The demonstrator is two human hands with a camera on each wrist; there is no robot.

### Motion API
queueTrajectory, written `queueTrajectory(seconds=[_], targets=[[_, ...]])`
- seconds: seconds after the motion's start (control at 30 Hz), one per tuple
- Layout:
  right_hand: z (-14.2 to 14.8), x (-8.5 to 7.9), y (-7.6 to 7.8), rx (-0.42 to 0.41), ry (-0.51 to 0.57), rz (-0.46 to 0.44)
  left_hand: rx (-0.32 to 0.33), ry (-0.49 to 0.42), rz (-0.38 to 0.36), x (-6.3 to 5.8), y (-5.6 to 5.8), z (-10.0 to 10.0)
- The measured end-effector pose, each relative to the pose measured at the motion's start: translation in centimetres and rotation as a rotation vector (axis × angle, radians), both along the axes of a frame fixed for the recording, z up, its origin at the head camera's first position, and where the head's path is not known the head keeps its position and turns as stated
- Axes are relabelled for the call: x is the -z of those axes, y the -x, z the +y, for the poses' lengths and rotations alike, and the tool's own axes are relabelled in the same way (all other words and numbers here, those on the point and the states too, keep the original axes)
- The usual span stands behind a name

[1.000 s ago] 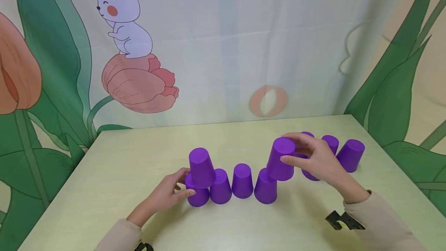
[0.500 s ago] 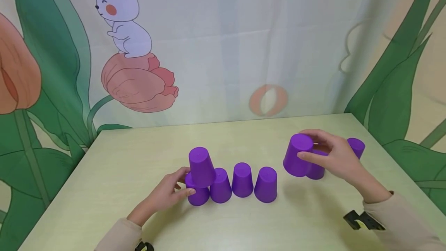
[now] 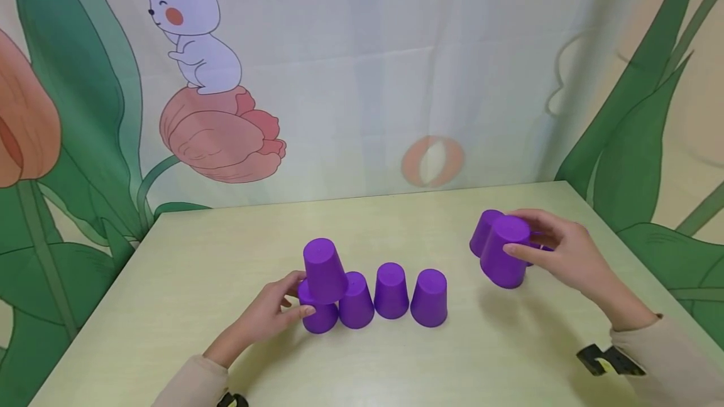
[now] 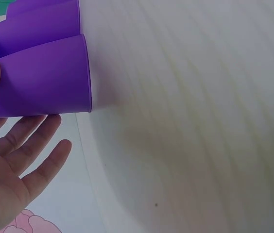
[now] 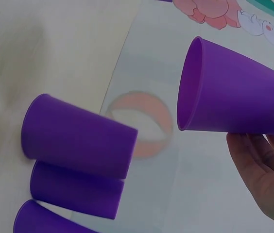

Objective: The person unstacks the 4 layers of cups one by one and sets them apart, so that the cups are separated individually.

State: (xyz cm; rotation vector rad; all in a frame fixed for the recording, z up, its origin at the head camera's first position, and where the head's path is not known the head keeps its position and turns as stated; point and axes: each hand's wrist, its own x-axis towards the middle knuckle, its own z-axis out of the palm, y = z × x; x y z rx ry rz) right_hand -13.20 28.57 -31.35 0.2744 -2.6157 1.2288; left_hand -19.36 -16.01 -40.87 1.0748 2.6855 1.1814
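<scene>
Cups [image 3: 391, 291], seven plainly countable, all mouth down, are smooth, matte purple, tapered cylinders with flat round ends: four make a row between the left and right edges of your pale, faintly grained worktop [image 3: 198, 256], and a fifth cup [image 3: 324, 269] bridges the two leftmost. Your left hand [image 3: 266, 313], half spread, lightly pinches the row's leftmost cup [image 3: 320, 320]; your right hand [image 3: 560, 247], curved wide, grips a sixth cup [image 3: 503, 253] above the worktop toward its right edge. Beyond that, nearer the far right corner, is the seventh cup [image 3: 483, 231], with more purple behind your fingers, too hidden to count.
</scene>
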Motion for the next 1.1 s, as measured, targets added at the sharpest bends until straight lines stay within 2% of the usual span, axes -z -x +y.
queueTrajectory(seconds=[0.6, 0.93, 1.1], targets=[[4.4, 0.7, -0.7, 0.122, -0.016, -0.057, -0.007, 0.009, -0.009, 0.2, 0.1, 0.0], [5.9, 1.0, -1.1, 0.116, 0.009, -0.063, -0.006, 0.009, -0.005, 0.1, 0.0, 0.0], [6.6, 1.5, -1.1, 0.14, -0.004, -0.08, -0.006, 0.01, -0.006, 0.1, 0.0, 0.0]])
